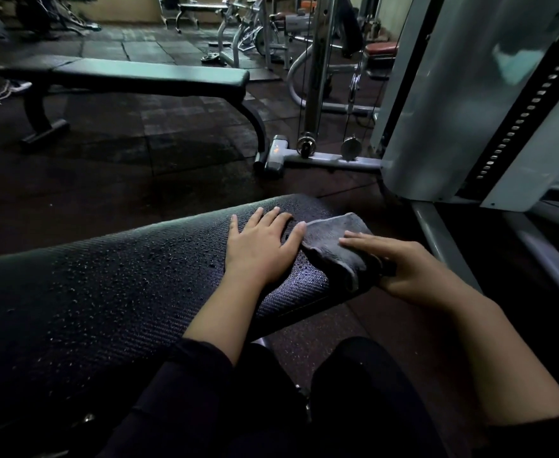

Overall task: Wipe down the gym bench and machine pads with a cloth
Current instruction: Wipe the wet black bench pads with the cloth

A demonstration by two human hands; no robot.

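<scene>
Two hands are on the near bench pad [113,292]. My left hand [261,242] lies flat with fingers spread, pressing the wet surface and holding nothing. My right hand [400,262] holds the grey cloth [337,249] at the pad's right end, fingers laid straight over the top; the thumb is hidden beneath the fold, so I judge it a pinch.

Risks:
1. Droplets cover most of the pad. The braced left palm could slide on them.
2. The cloth overhangs the pad edge. A loose hold could drop it onto the floor [172,153].
3. A folded cloth may smear water rather than lift it.
4. The second bench [146,77] behind remains to be wiped, by my estimate.
</scene>
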